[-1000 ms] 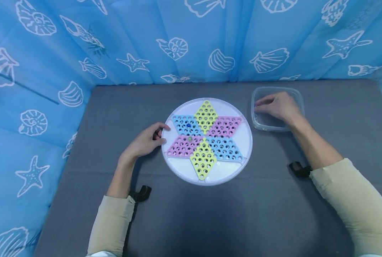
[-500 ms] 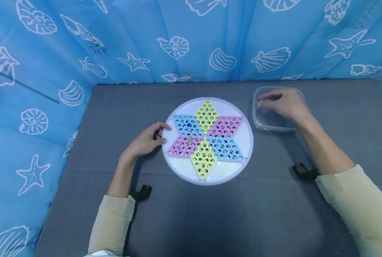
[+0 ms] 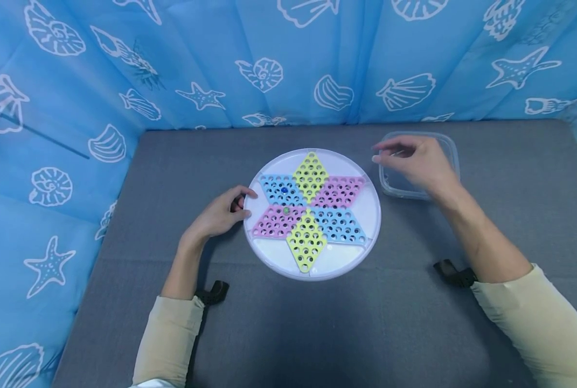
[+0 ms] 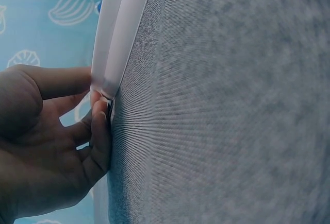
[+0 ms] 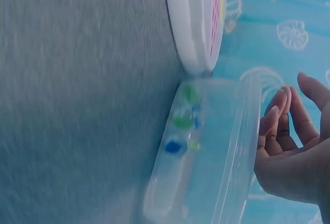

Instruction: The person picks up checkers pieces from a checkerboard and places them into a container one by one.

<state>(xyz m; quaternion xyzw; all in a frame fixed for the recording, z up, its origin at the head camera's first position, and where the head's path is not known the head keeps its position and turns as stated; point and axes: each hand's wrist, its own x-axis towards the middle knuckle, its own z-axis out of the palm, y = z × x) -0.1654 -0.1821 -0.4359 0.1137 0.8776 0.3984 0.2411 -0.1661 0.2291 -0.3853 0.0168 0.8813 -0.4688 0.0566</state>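
Observation:
A round white Chinese checkers board point(image 3: 334, 258) with a yellow, pink and blue star of holes lies on the grey table. A blue marble point(image 3: 284, 190) sits in its upper-left blue section. On the lower-left pink section is a green marble point(image 3: 286, 210). My left hand point(image 3: 220, 211) grips the board's left rim, the rim point(image 4: 116, 44) standing between thumb and fingers in the left wrist view. Over the left edge of a clear plastic container point(image 3: 404, 193) hovers my right hand point(image 3: 421, 161), thumb and fingertips near each other; whether they hold a marble cannot be seen.
Several blurred green and blue marbles point(image 5: 183, 118) lie in the container in the right wrist view. It stands at the right of the board, near the table's back edge. A blue shell-print curtain point(image 3: 201, 64) hangs behind and to the left.
My right hand has moved left, its fingertips passing from inside the container to beyond its left rim. Something small and greenish showed at the fingertips half a second ago. The left hand stays put.

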